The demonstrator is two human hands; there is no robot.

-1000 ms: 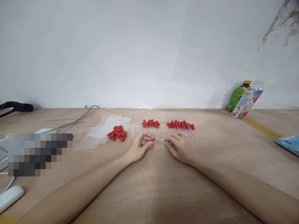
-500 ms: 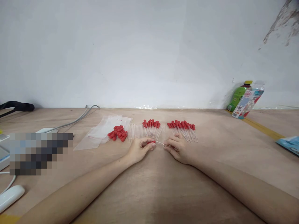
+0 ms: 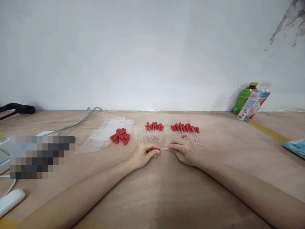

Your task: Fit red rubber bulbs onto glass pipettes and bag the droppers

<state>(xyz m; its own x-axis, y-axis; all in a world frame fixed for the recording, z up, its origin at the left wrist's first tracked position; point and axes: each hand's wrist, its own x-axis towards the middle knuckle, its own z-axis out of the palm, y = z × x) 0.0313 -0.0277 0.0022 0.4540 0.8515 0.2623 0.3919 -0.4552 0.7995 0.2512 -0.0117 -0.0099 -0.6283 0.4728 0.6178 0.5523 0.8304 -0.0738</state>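
Red bulb (image 3: 157,149) partly behind left fingers (image 3: 150,146)

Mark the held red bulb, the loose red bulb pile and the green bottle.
Held red bulb (image 3: 157,149): head view, on its exposed end.
Loose red bulb pile (image 3: 123,137): head view, on a bulb near the middle.
Green bottle (image 3: 243,98): head view, on its green side.

Soft, diffuse, moderately bright light
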